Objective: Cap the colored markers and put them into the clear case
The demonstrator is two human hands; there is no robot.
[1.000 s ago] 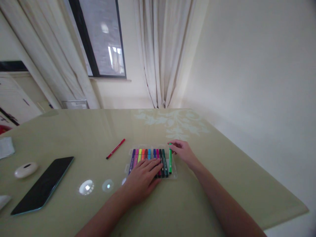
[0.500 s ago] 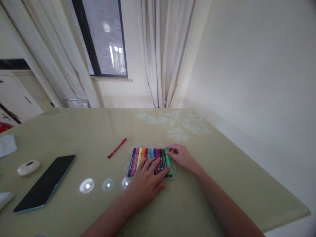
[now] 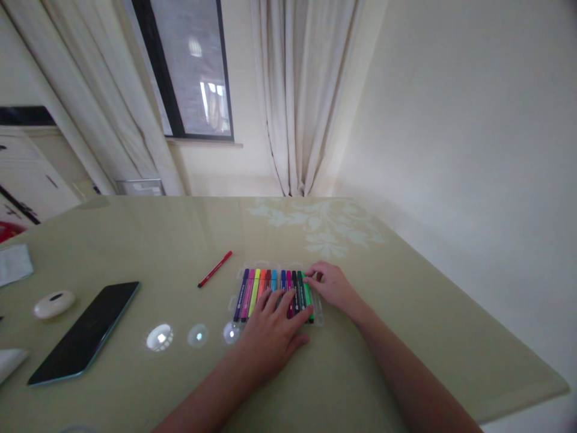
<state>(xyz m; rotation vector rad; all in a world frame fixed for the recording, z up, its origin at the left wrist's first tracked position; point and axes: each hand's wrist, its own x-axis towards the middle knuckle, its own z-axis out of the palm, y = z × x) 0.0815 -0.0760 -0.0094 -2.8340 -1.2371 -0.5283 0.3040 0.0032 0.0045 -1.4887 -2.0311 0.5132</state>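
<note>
Several coloured markers lie side by side in a clear plastic case (image 3: 319,313) on the table. My left hand (image 3: 273,331) rests across the lower middle of the row, fingers stretched out and palm down, hiding parts of the markers beneath. At the case's right end, my right hand (image 3: 331,284) pinches the upper end of the bright green marker (image 3: 309,296), its thumb and index finger close together. A red marker (image 3: 215,269) with a dark tip end lies loose on the table, left of the case.
A black tablet or phone (image 3: 88,331) lies to the left on the glossy table (image 3: 189,228). Beyond it are a white oval object (image 3: 54,305) and a folded pale cloth or tissue (image 3: 14,264). A wall (image 3: 473,150) borders the table's right side.
My left hand has shifted very slightly right and down over the markers. My right hand stays at the green marker; the view has moved a little.
</note>
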